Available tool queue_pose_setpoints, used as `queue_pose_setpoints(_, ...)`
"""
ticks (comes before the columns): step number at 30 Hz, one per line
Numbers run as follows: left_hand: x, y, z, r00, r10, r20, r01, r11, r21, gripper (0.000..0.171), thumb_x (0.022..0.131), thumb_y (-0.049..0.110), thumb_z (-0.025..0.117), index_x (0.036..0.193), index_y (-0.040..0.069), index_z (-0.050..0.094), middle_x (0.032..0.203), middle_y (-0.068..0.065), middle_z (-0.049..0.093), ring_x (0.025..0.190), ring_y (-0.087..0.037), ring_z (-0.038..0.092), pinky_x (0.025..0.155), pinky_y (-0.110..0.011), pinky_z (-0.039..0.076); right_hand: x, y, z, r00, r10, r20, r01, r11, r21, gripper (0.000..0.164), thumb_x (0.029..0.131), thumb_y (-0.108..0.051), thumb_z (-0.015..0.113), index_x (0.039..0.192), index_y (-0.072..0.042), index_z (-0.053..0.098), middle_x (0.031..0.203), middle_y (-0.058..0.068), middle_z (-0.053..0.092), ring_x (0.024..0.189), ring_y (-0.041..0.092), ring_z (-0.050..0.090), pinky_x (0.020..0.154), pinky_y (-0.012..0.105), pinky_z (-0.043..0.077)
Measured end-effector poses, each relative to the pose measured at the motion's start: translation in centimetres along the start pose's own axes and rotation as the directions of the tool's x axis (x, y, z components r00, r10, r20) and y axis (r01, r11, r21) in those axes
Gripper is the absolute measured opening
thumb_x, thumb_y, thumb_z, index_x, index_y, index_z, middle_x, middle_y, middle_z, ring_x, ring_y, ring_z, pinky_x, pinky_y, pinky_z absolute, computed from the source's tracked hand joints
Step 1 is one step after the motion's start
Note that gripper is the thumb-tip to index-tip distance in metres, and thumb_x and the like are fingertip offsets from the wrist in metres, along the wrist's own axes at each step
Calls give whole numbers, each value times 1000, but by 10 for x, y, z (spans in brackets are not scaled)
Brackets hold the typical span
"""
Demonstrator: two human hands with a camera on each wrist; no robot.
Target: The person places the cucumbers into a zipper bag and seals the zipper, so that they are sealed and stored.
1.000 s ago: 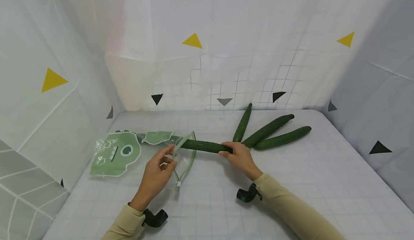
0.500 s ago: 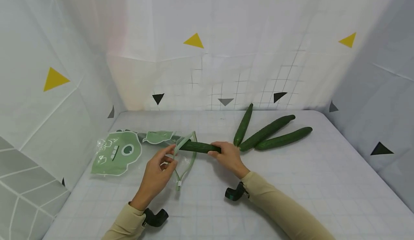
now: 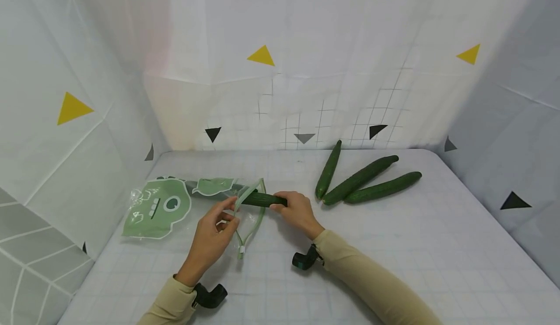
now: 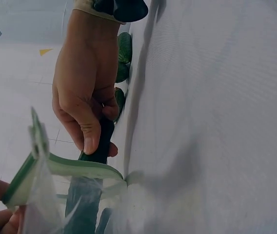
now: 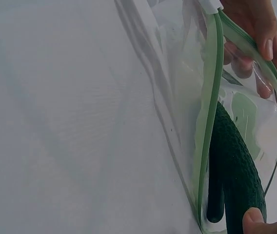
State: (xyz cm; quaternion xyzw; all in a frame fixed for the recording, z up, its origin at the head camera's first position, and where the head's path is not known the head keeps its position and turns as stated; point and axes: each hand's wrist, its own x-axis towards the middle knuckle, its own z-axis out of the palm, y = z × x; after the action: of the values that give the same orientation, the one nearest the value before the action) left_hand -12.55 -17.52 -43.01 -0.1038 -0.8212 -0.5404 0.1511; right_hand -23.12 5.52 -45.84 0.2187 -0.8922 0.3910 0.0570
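Note:
A clear zip bag (image 3: 155, 213) with a green monster print lies on the left, its green-edged mouth spread toward the right. My left hand (image 3: 212, 237) pinches the upper rim of that mouth. With my right hand (image 3: 298, 213) I grip the right end of a cucumber (image 3: 262, 199), whose other end is inside the bag. In the right wrist view, the held cucumber (image 5: 241, 170) passes through the mouth, and a second cucumber (image 5: 215, 197) shows inside beside it. A white slider (image 3: 241, 249) hangs at the lower corner of the zip.
Three more cucumbers fan out at the back right: a near-upright one (image 3: 328, 171), a middle one (image 3: 363, 180) and a lower one (image 3: 385, 188). They lie on a white gridded tablecloth (image 3: 393, 252). White cloth walls (image 3: 350, 33) with triangles enclose the table.
My right hand has moved left, pushing the cucumber further into the bag, so less of it shows outside. The left hand stays at the bag's rim.

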Motion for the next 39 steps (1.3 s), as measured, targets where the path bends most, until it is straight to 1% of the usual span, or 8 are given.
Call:
queue_pose_setpoints(4, 0, 0, 0, 1000, -1, -3, 1, 1000, 0, 52, 96, -3, 71, 146, 5, 59, 121, -10, 63, 96, -21, 66, 78, -28, 55, 4, -4, 5, 1000, -10, 14, 10, 1000, 6, 26, 97, -22, 76, 118, -8, 78, 108, 6, 76, 95, 26, 69, 85, 48, 52)
queue_pose_setpoints(11, -1, 0, 0, 1000, -9, -2, 9, 1000, 7, 52, 96, -3, 71, 146, 5, 59, 121, -9, 63, 96, -20, 66, 78, -28, 54, 10, -13, 14, 1000, -5, 27, 5, 1000, 14, 34, 97, -23, 76, 125, -5, 75, 112, 10, 75, 97, 28, 70, 87, 49, 52)
queue_pose_setpoints(19, -1, 0, 0, 999, 38, -9, -38, 999, 2, 52, 95, -5, 70, 145, 3, 59, 120, -11, 64, 95, -22, 67, 77, -28, 55, 16, -24, 20, 999, 4, 32, -5, 1000, 23, 33, 96, -23, 77, 124, -6, 76, 108, 8, 75, 87, 22, 67, 79, 42, 51)
queue_pose_setpoints(23, 0, 1, 0, 1000, 24, -4, -24, 1000, -1, 51, 96, -5, 70, 145, 3, 59, 121, -11, 63, 96, -22, 67, 77, -27, 55, 19, -27, 24, 999, -5, 36, 4, 1000, 18, 35, 96, -24, 77, 124, -5, 76, 108, 8, 75, 80, 18, 62, 72, 36, 47)
queue_pose_setpoints(28, 0, 2, -1, 1000, 10, 1, -10, 1000, 1, 51, 96, -4, 70, 146, 3, 59, 122, -10, 63, 97, -21, 67, 76, -27, 55, 23, -31, 30, 999, -23, 34, 22, 1000, 21, 30, 95, -23, 77, 119, -5, 78, 97, 5, 75, 70, 16, 56, 65, 33, 42)
queue_pose_setpoints(31, 0, 1, -1, 1000, 10, 0, -10, 1000, 8, 51, 96, -4, 70, 146, 3, 59, 122, -10, 63, 96, -21, 67, 76, -27, 55, 26, -32, 34, 999, -15, 31, 15, 1000, 14, 27, 95, -23, 77, 117, -7, 79, 95, 2, 75, 71, 14, 58, 67, 34, 45)
queue_pose_setpoints(36, 0, 1, -1, 1000, 6, -2, -6, 1000, 19, 51, 96, -4, 70, 146, 4, 59, 122, -10, 63, 95, -21, 67, 76, -27, 55, 30, -34, 41, 999, -17, 29, 17, 1000, 4, 24, 96, -22, 77, 116, -9, 80, 100, 2, 76, 81, 15, 66, 74, 38, 50)
queue_pose_setpoints(39, 0, 2, -1, 1000, 2, 1, -2, 1000, 18, 51, 97, -3, 70, 146, 4, 58, 122, -10, 63, 96, -20, 67, 76, -27, 55, 33, -36, 45, 999, -23, 23, 23, 1000, 9, 21, 95, -24, 78, 112, -12, 82, 95, -1, 76, 76, 14, 64, 71, 37, 50)
